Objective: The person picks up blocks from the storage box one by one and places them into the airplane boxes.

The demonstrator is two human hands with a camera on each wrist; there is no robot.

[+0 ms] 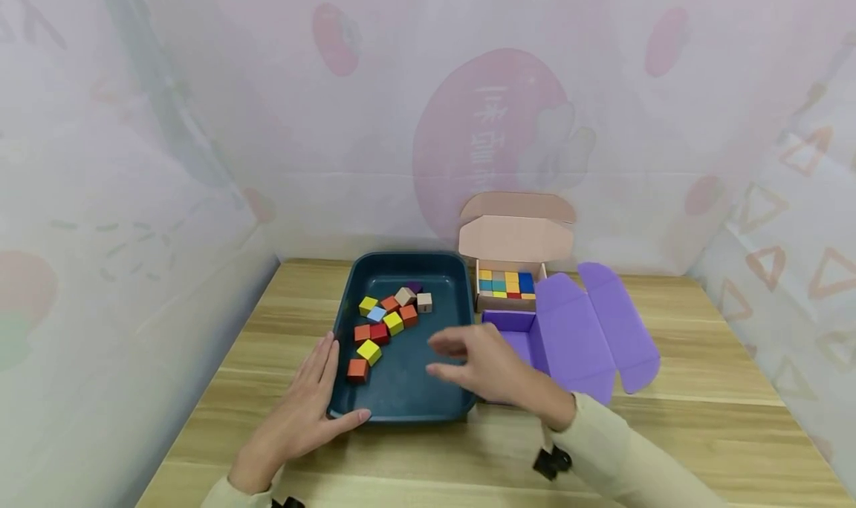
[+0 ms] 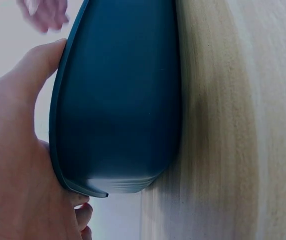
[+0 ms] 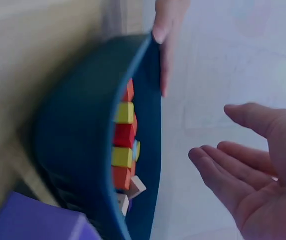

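Note:
A dark teal tray [image 1: 414,411] holds several small coloured cubes, among them a yellow cube [image 1: 368,353], a red cube [image 1: 379,333] and a light wooden cube [image 1: 424,302]. At the tray's near left corner rests my left hand [image 1: 297,411], fingers straight along the side and thumb on the front rim. The left wrist view shows that thumb on the rim [image 2: 58,100]. Over the right part of the tray hovers my right hand [image 1: 478,363], thumb and fingers apart with nothing between them. In the right wrist view the right hand [image 3: 255,160] is above the rim.
Right of the tray lies an opened purple box [image 1: 508,320] with its lid [image 1: 575,337] folded out to the right. Behind it stands an open pinkish cardboard box [image 1: 516,238] with several coloured blocks [image 1: 506,284] packed inside. Printed cloth walls surround the wooden table [image 1: 702,419].

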